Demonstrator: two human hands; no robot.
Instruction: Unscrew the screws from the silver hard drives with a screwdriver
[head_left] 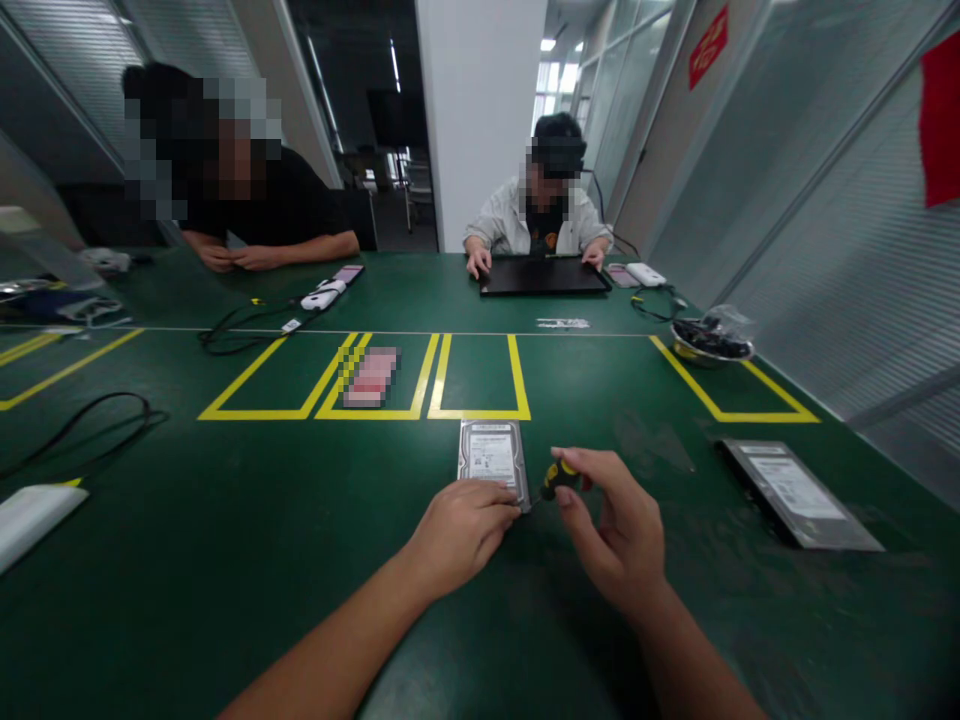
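A silver hard drive (491, 450) with a white label lies on the green table in front of me. My left hand (469, 530) rests over its near edge, fingers together and pressed on the drive. My right hand (619, 530) pinches a short black and yellow screwdriver (559, 478) between thumb and fingers. The screwdriver is tilted, and its thin shaft points down toward the drive's near right corner. Whether the tip touches a screw is too small to tell.
At the right lies another drive in a clear bag (799, 492). A bowl of dark parts (711, 340) stands behind it. Yellow tape outlines (480, 414) mark the table. Two people sit opposite, one holding a black panel (545, 277). Left: a cable and white device (37, 520).
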